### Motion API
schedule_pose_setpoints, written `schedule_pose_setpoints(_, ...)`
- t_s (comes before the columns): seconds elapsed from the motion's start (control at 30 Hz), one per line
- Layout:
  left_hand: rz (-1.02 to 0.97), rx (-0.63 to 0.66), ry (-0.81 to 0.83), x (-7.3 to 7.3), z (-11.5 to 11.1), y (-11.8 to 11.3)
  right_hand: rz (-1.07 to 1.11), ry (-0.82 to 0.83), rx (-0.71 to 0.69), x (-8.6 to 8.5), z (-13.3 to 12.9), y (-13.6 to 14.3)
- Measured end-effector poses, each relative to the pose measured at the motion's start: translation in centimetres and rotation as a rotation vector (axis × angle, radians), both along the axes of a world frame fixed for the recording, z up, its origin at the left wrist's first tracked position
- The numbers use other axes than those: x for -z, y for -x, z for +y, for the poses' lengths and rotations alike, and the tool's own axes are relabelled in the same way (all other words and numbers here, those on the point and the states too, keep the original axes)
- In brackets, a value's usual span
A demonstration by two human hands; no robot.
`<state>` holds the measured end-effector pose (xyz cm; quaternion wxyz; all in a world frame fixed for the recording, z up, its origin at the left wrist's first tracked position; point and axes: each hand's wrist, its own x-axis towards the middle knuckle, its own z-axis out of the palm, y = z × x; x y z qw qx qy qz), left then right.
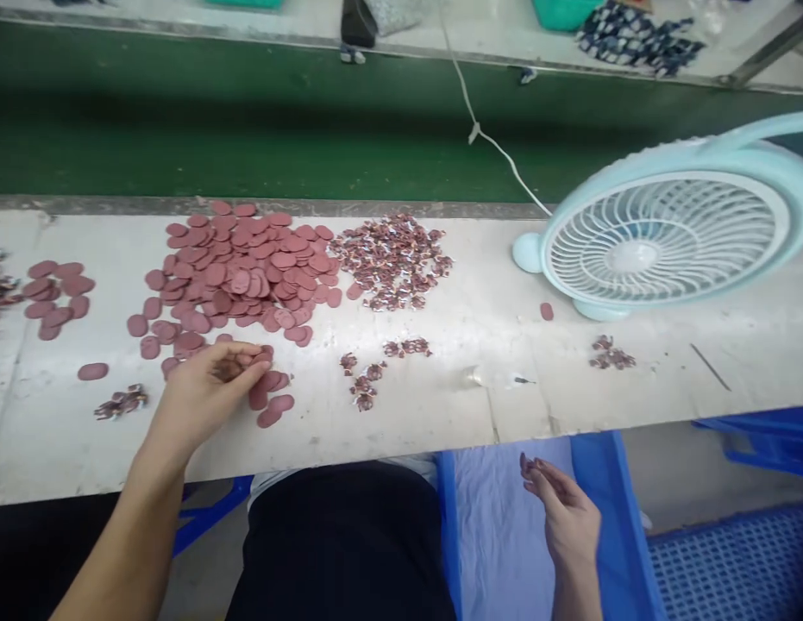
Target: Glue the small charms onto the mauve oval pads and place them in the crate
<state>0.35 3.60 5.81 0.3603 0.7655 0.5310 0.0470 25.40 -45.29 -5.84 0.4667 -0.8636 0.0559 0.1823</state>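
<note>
My left hand (203, 392) is closed in a pinch at the near edge of the disc pile, its fingertips on a dull-red oval disc (266, 353). Several more discs (270, 400) lie just below those fingertips. Behind it spreads a large heap of the same oval discs (246, 267). My right hand (566, 509) is over a blue bin (611, 483) lined with pale sheeting, below the table's front edge. Between its thumb and fingers is a small reddish-brown piece (526, 467), too small to make out fully. A heap of small shiny brown-and-silver pieces (394, 259) lies right of the discs.
A light-blue fan (666, 233) stands at the right, its white cord (498, 151) running back. A small clear bottle with a dark tip (495, 378) lies on the white table (407, 440). Loose shiny pieces (363, 388) lie nearby. A blue crate (737, 561) is at lower right.
</note>
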Motion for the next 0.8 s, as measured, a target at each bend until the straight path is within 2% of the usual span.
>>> schedule_pose_setpoints(0.13,-0.102,-0.099,0.001,-0.1,-0.1,0.3,0.043,0.18,-0.121,4.5,0.3,-0.4)
schedule_pose_setpoints(0.23,-0.357,-0.214,-0.062,-0.9,-0.8,0.1,0.033,0.322,-0.193,7.2,1.3,-0.7)
schedule_pose_setpoints(0.33,-0.589,-0.27,-0.021,-1.8,-1.6,-0.4,0.015,0.425,-0.237,8.8,2.3,-1.4)
schedule_pose_setpoints(0.5,-0.688,-0.32,0.19,-1.9,-2.8,-1.0,0.02,0.544,-0.273,9.6,3.6,-2.2)
schedule_pose_setpoints(0.63,-0.651,-0.344,0.431,-1.7,-3.4,-1.1,0.049,0.605,-0.291,9.3,4.2,-2.4)
schedule_pose_setpoints(0.8,-0.671,-0.398,0.669,-2.0,-3.9,-1.4,0.099,0.617,-0.284,8.6,4.7,-2.4)
